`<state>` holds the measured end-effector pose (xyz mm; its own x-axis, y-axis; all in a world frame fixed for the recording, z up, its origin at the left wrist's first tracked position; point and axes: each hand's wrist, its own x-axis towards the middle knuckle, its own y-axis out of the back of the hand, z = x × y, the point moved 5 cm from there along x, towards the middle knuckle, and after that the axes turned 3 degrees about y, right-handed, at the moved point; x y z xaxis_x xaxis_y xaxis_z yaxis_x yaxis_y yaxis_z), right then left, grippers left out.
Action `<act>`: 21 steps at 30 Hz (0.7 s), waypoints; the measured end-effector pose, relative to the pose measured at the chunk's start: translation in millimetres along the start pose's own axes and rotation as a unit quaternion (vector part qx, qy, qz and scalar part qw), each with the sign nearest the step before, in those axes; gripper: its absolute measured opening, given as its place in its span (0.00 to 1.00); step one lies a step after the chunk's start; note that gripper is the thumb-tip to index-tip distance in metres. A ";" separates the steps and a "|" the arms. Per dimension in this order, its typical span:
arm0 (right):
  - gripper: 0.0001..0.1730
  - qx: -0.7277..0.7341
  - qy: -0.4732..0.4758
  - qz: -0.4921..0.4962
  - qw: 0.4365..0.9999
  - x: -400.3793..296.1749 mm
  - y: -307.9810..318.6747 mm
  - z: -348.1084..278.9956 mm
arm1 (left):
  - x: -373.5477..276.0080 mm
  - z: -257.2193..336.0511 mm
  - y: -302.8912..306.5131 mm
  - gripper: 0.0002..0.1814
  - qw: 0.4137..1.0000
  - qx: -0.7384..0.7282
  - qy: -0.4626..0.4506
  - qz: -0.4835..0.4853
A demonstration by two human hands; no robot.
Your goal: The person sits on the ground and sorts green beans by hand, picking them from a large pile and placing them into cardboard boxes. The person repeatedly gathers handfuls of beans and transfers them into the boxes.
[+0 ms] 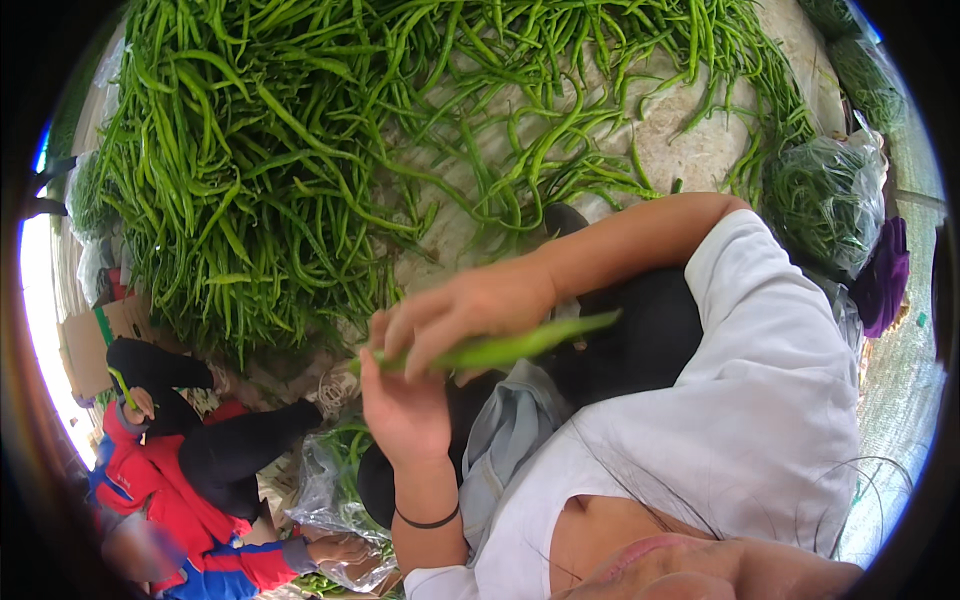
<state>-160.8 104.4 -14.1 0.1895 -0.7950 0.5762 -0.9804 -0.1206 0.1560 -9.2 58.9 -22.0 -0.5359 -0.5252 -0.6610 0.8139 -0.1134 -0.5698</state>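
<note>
My right hand (465, 307) reaches across from the upper right, blurred, its fingers curled over long green chilli peppers (517, 346). Below it, my left hand (409, 409), with a black band at the wrist, has its palm up and its fingers round the left end of the same peppers, partly hidden by the right hand. How many peppers are held cannot be told. Just beyond the hands lies a large heap of long green chilli peppers (247, 165), with looser ones (540, 142) spread over a pale, dirty sheet (682, 150).
A co-worker (161, 480) in a red and blue jacket sits at lower left, one hand (137, 405) holding a pepper. A clear plastic bag of peppers (330, 480) lies between us. Another bag (825, 195) stands at right beside purple cloth (885, 277). A cardboard box (86, 352) is at left.
</note>
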 end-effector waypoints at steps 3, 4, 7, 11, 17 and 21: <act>0.24 -0.095 -0.062 0.031 0.993 -33.8 12.1 49.6 | 17.8 30.5 29.1 0.10 0.992 -0.033 -0.114 -0.050; 0.25 -0.147 -0.135 0.085 0.976 -58.3 28.3 91.7 | 16.4 40.1 23.7 0.08 0.988 -0.064 -0.139 -0.038; 0.24 -0.440 -0.399 0.088 0.800 -180.9 86.0 187.0 | 19.0 43.9 12.6 0.08 0.983 -0.046 -0.175 -0.034; 0.24 -0.511 -0.473 -0.035 0.717 -279.2 103.6 230.5 | 27.0 32.1 7.2 0.08 0.989 0.011 -0.142 -0.029; 0.21 -0.481 -0.506 -0.065 0.713 -294.0 91.5 208.3 | 34.9 26.3 0.9 0.09 0.993 0.039 -0.106 -0.021; 0.16 -0.433 -0.487 -0.005 0.759 -291.6 89.6 180.8 | 32.1 24.9 -1.6 0.09 0.994 0.035 -0.098 -0.030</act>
<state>-313.7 217.9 -313.1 -0.3466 -0.9095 -0.2296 -0.4966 -0.0297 0.8675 -22.1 21.2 -30.1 -0.5365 -0.6686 -0.5150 0.7988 -0.2056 -0.5654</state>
